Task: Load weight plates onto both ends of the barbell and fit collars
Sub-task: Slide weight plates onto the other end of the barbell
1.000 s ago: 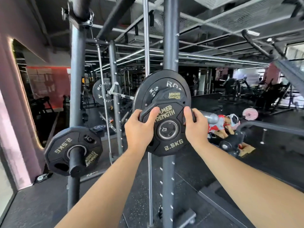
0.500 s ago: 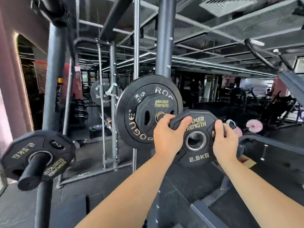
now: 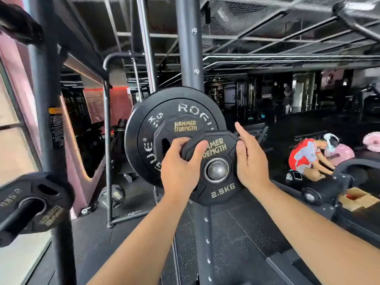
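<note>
A black 2.5 kg Hammer Strength plate [image 3: 221, 183] is at the centre of the head view, its hole lined up on the rounded steel tip of the barbell sleeve [image 3: 217, 169]. My left hand [image 3: 178, 171] grips the plate's upper left rim, thumb on its face. My right hand [image 3: 250, 161] holds the right rim, index finger raised. Behind it on the same sleeve sit a larger Rogue bumper plate [image 3: 148, 128] and a small Hammer Strength plate [image 3: 181, 125]. No collar shows.
A rack upright [image 3: 189, 48] rises behind the plates. A storage peg with another 2.5 kg plate [image 3: 35, 204] juts out at lower left beside a post [image 3: 47, 99]. A crouching person [image 3: 308, 159] and a cardboard box [image 3: 355, 198] are at right.
The plate in my hands has swung from right of the sleeve back onto its tip, which now shows through the hole. The view has moved closer and to the right.
</note>
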